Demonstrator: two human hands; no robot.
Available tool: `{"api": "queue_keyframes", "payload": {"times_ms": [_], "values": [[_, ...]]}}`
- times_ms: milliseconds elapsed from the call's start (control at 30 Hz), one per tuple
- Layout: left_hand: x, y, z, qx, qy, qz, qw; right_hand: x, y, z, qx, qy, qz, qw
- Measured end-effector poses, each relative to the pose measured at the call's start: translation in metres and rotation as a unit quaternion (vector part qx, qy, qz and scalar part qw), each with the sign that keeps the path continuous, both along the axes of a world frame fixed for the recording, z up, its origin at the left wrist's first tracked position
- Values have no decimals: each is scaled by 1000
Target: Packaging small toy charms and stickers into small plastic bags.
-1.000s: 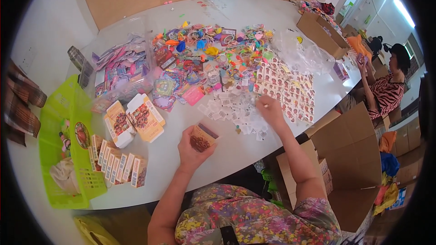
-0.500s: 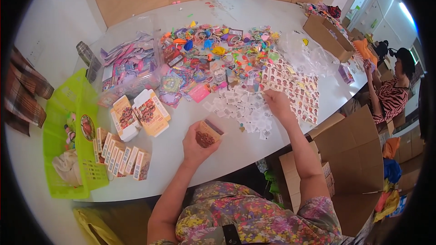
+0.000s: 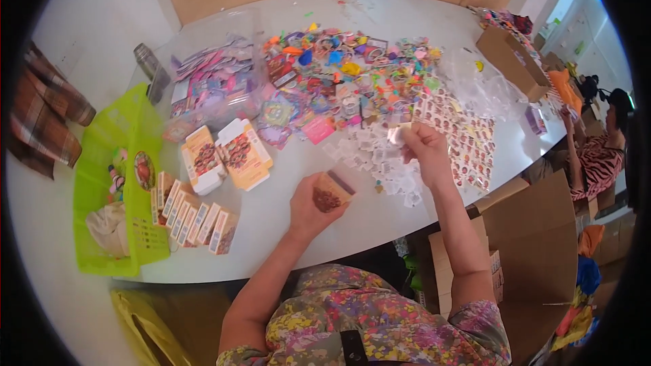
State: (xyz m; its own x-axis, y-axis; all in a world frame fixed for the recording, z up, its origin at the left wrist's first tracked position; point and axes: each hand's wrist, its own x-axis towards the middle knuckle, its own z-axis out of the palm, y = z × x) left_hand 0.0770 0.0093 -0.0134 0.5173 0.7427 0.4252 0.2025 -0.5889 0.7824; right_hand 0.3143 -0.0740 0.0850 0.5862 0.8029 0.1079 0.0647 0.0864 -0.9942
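**Box in the left hand, clear packet in the right**

I see my left hand point(image 3: 310, 209) with its grip clamped on a small open cardboard box point(image 3: 330, 192), held just above the white bench point(image 3: 285, 230). My right hand point(image 3: 426, 152) pinches a small clear packet point(image 3: 397, 134) over the scattered clear packets point(image 3: 369, 156). A row of filled boxes point(image 3: 193, 215) lies to the left, beside the green basket point(image 3: 91, 183)

Left hand point(image 3: 308, 207) raised, fingers curled in a grip, right hand point(image 3: 426, 152) reaching forward, fingertips pinched
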Motion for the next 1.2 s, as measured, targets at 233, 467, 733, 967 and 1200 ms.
{"api": "queue_keyframes", "payload": {"times_ms": [233,467,733,967,1200], "values": [[3,-2,-3,-13,-29,26,999,-83,15,-3,-16,-25,69,997],[-2,-2,1,26,-37,74,996,-100,17,2,-9,-541,34,840],[-3,0,0,95,-57,79,991,-108,29,10,14,-604,22,796],[-3,-4,2,78,-73,67,992,-87,23,-25,33,-408,183,894],[-19,-22,25,-105,-51,15,993,-92,3,-36,-17,1,119,993]]}}
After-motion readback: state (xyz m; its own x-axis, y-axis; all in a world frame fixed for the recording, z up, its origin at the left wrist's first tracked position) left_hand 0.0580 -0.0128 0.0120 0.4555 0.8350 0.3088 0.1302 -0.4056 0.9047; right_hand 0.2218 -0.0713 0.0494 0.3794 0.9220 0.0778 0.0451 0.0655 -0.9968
